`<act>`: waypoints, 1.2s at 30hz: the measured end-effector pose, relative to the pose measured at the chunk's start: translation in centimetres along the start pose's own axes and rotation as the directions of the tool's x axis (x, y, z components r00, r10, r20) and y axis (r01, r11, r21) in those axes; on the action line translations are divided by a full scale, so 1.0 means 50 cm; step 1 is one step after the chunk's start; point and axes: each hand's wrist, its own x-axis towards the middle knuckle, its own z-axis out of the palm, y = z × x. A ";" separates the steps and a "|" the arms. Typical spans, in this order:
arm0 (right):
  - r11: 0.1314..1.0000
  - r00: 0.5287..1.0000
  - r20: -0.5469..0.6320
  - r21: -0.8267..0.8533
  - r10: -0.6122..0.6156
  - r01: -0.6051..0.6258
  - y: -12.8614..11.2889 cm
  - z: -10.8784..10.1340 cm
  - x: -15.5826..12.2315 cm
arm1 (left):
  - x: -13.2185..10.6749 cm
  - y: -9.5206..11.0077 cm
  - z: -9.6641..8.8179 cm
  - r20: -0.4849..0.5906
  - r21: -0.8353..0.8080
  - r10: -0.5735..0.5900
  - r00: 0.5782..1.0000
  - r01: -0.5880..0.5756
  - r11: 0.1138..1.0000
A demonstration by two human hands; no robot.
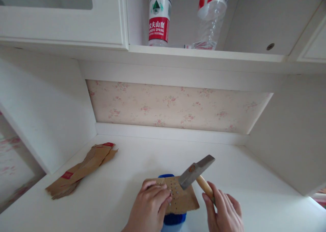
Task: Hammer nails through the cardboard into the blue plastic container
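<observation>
My right hand (224, 206) grips the wooden handle of a hammer (195, 172), whose steel head is raised just above a piece of brown cardboard (184, 199). Rows of small holes dot the cardboard, which lies across a blue container (174, 219), mostly covered. Resting on the cardboard's left part, my left hand (151, 201) has its thumb and forefinger pinched together. A small greyish nail (170, 203) seems to be at these fingertips, largely hidden by them.
Torn cardboard strips (83, 171) lie at the left on the white desktop (124, 164). On the shelf (209, 53) above stand a water bottle (159, 19) with a red and white label and a second clear bottle (211, 23). White side panels enclose the desk.
</observation>
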 end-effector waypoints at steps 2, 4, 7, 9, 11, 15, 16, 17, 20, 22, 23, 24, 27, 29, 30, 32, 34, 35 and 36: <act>1.000 1.000 0.010 -0.017 -0.003 0.004 -0.005 -0.003 0.002 | -0.001 -0.001 0.001 0.005 0.004 0.000 1.000 0.000 1.000; 0.999 0.999 0.028 -0.029 0.031 -0.031 -0.012 -0.008 0.003 | -0.001 -0.001 0.001 0.012 0.003 0.007 1.000 -0.007 1.000; 0.999 0.998 0.048 0.001 0.038 -0.038 -0.018 -0.016 0.004 | 0.000 0.000 -0.002 0.032 -0.001 0.008 0.999 -0.008 1.000; 0.998 0.998 0.044 0.049 -0.035 0.033 -0.017 -0.018 0.005 | 0.001 0.002 -0.004 0.048 0.000 -0.011 0.999 0.011 1.000; 0.990 0.991 0.038 0.066 -0.126 0.123 -0.013 -0.019 0.009 | 0.002 0.004 -0.004 0.060 0.005 -0.032 0.998 0.032 0.999; 0.972 0.973 0.000 0.017 -0.233 0.233 -0.007 -0.019 0.019 | 0.001 0.006 0.000 0.056 0.024 -0.054 0.997 0.053 0.998; 0.973 0.973 -0.009 0.016 -0.229 0.229 -0.007 -0.019 0.020 | 0.001 0.006 0.000 0.051 0.023 -0.053 0.997 0.052 0.998; 0.975 0.976 -0.012 0.018 -0.219 0.220 -0.006 -0.019 0.019 | 0.000 0.006 0.001 0.046 0.018 -0.050 0.998 0.049 0.999; 0.981 0.981 -0.002 0.014 -0.195 0.195 -0.004 -0.019 0.015 | -0.003 0.005 0.002 0.033 0.002 -0.042 0.999 0.042 0.999; 0.981 0.981 0.001 -0.016 -0.192 0.192 -0.002 -0.020 0.012 | -0.005 0.003 0.002 0.023 0.003 -0.043 0.999 0.043 0.999; 0.982 0.982 -0.003 -0.026 -0.188 0.188 0.000 -0.021 0.011 | -0.005 0.002 0.002 0.018 0.005 -0.039 0.999 0.039 0.999; 0.983 0.983 -0.006 -0.028 -0.183 0.183 0.001 -0.021 0.011 | -0.005 0.002 0.002 0.014 0.006 -0.036 0.999 0.036 0.999; 0.984 0.984 -0.009 0.003 -0.179 0.179 0.002 -0.023 0.012 | -0.002 0.001 0.002 0.023 0.010 -0.031 0.999 0.031 0.999; 0.982 0.982 -0.007 0.011 -0.187 0.187 0.002 -0.023 0.012 | 0.000 0.002 0.001 0.031 0.016 -0.037 0.999 0.037 0.999; 0.981 0.981 -0.004 0.006 -0.192 0.192 0.002 -0.023 0.012 | 0.001 0.002 0.001 0.035 0.019 -0.041 0.999 0.040 0.999; 0.981 0.981 0.004 0.003 -0.192 0.192 0.003 -0.024 0.011 | 0.001 0.003 0.001 0.036 0.018 -0.044 0.998 0.043 0.999; 0.984 0.984 0.002 0.017 -0.177 0.177 0.004 -0.023 0.010 | 0.000 0.002 0.001 0.032 0.005 -0.041 0.999 0.041 0.999; 0.986 0.986 -0.004 0.030 -0.164 0.164 0.004 -0.024 0.009 | -0.001 0.002 0.002 0.031 -0.002 -0.038 0.999 0.038 0.999; 0.987 0.988 -0.010 0.042 -0.153 0.153 0.004 -0.024 0.008 | -0.001 0.001 0.002 0.030 -0.007 -0.034 0.999 0.035 0.999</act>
